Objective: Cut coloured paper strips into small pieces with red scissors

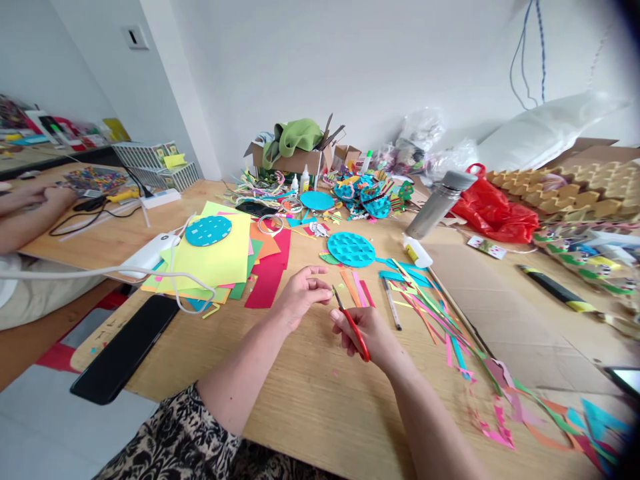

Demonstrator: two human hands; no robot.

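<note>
Gripping scissors (354, 332), right hand (376, 331) has open tabletop (300, 400) nearside.

Our right hand (374, 331) grips the red-handled scissors (356, 329), blades angled toward our left hand (302, 295), its fingers just beside the tips! Beyond, we spot a textured blue disc (351, 249), short paper strips (359, 288) nearer us, a pen (392, 303) to the right, coloured sheets (227, 264) piled left.

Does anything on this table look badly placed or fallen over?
Yes. The black phone at the left juts over the edge of the table, with floor beneath its end. A white bottle near the metal flask lies on its side.
</note>
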